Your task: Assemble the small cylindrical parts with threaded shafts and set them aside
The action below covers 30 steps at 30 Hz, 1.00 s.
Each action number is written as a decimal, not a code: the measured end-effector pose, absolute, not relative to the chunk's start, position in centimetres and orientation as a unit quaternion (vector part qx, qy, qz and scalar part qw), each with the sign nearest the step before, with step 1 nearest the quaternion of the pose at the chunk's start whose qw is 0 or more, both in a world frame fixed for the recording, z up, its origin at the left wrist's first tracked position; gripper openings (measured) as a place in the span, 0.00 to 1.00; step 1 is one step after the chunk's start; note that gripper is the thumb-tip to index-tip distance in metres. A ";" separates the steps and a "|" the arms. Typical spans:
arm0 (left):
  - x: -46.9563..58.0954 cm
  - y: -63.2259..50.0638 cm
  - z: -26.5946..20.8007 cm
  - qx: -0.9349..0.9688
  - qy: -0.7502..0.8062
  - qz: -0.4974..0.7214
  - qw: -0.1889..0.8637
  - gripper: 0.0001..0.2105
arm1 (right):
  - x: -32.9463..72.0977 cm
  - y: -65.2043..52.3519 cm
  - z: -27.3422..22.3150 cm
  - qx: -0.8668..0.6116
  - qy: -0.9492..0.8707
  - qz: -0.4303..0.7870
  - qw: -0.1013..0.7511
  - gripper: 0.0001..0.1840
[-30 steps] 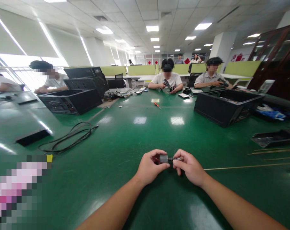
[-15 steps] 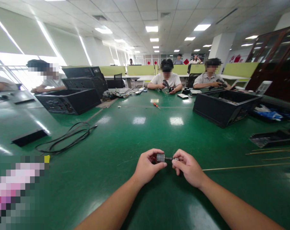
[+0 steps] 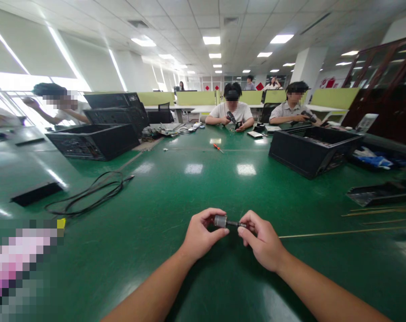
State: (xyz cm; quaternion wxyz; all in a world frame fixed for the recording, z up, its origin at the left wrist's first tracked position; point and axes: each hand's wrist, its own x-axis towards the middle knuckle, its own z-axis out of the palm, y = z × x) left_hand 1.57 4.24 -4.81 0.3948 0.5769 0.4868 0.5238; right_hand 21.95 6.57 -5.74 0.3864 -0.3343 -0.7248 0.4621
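Just above the green tabletop, a small grey metal cylinder with a dark shaft (image 3: 220, 221) lies roughly level between my two hands; its exact kind is unclear. My left hand (image 3: 202, 235) is closed, thumb and fingers around the cylinder body, covering its left end. On the other side my right hand (image 3: 263, 239) pinches the far tip of the shaft between thumb and fingers. Part of that tip is hidden by the fingers.
Black computer cases (image 3: 93, 142) stand left, another open case (image 3: 315, 150) right. A coiled black cable (image 3: 88, 197), an orange screwdriver (image 3: 216, 146) and thin brass-coloured rods (image 3: 323, 233) lie on the table (image 3: 176, 188). Co-workers sit across and at left; one holds a power drill (image 3: 231, 117).
Both hands and the cylinder have shifted slightly left in view, and more of the shaft shows between them. The co-worker at left has raised an arm.
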 end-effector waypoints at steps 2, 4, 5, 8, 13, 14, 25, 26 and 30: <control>1.3 4.2 -4.8 0.585 0.482 0.525 0.388 0.18 | 21.9 6.3 -5.5 -0.335 -0.737 0.443 0.386 0.06; 1.1 4.2 -4.7 0.593 0.478 0.524 0.381 0.18 | 22.0 6.1 -5.2 -0.337 -0.751 0.420 0.383 0.06; 1.1 4.1 -4.7 0.598 0.476 0.523 0.377 0.18 | 22.0 6.0 -5.0 -0.339 -0.758 0.407 0.381 0.06; 1.0 4.1 -4.5 0.614 0.475 0.516 0.362 0.17 | 22.1 5.6 -4.6 -0.350 -0.780 0.359 0.374 0.04; 0.6 3.9 -3.7 0.651 0.482 0.485 0.329 0.14 | 22.4 5.2 -4.1 -0.358 -0.806 0.303 0.361 0.03; 0.5 3.9 -3.5 0.659 0.486 0.477 0.320 0.14 | 22.4 5.3 -4.0 -0.359 -0.807 0.299 0.362 0.03; -4.4 4.0 -1.0 0.618 0.619 0.464 0.143 0.20 | 22.7 6.4 -4.3 -0.360 -0.773 0.298 0.430 0.07; -5.5 3.7 -0.8 0.589 0.644 0.470 0.129 0.23 | 22.8 6.6 -4.4 -0.363 -0.763 0.300 0.442 0.08; -11.2 1.4 -0.9 0.464 0.717 0.502 0.134 0.24 | 23.0 7.3 -4.9 -0.367 -0.738 0.312 0.472 0.15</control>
